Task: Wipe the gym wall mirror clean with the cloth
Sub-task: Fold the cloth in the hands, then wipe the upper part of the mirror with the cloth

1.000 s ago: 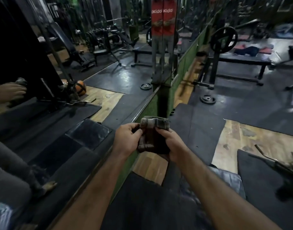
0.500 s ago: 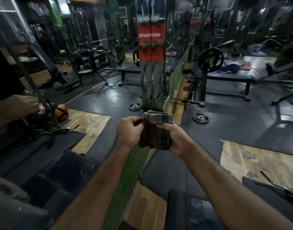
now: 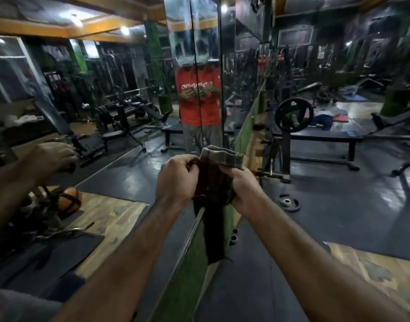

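Gripping a dark checked cloth (seemingly folded), both hands bunch it.

Two hands, left hand and right hand, one cloth centre frame, one loose weight plate on floor right of centre, one orange ball lower left.

Bare forearms, no sleeves, bare hands, red printed t-shirt reflected in mirror

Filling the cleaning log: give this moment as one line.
stage: preparing | left hand: grips dark checked cloth | right hand: grips cloth | wall mirror: not touched
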Motion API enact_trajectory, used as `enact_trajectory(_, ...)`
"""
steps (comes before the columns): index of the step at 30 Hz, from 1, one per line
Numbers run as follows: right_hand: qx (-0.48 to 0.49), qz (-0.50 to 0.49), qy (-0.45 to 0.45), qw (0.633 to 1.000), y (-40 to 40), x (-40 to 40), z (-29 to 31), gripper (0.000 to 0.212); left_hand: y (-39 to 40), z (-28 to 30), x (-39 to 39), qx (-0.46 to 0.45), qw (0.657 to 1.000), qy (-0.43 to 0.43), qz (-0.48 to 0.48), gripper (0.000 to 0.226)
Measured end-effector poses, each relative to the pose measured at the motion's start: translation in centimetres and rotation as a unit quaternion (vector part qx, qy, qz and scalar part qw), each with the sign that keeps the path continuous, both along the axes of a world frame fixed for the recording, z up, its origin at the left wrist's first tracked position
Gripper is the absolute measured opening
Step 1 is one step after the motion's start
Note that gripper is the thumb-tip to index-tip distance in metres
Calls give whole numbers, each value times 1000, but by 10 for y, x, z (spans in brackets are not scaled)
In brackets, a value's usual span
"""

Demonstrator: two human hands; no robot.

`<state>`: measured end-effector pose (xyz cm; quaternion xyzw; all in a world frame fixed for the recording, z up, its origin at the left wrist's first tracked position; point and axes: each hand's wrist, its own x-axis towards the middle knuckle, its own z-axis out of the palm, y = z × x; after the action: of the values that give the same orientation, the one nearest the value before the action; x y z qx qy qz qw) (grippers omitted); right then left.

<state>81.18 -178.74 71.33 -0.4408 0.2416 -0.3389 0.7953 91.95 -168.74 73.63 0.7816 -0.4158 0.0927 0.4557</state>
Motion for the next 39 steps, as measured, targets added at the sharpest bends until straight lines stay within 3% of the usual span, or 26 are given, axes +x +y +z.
enact_trajectory(7,-127,-37,-89,987,-155,89,53,26,-140,58,65,-44,994,-69,66,25)
enact_trajectory(14,-253,-61,-151,954,-250,172,138,25,-232,139,119,-61,972,-199,111,31)
enact_trajectory(24,-321,-111,-277,899,-341,281,249,3,-312,252,217,-68,900,-373,215,28)
enact_trajectory(28,-359,-124,-308,872,-369,326,288,28,-334,291,252,-35,866,-438,238,30)
enact_trajectory(31,-394,-144,-282,863,-390,353,312,28,-347,314,273,-13,840,-476,262,35)
enact_trajectory(36,-446,-171,-313,821,-416,388,349,23,-363,343,295,-23,787,-539,299,40)
enact_trajectory(39,-502,-194,-312,783,-426,403,358,39,-370,356,303,19,774,-541,328,44)
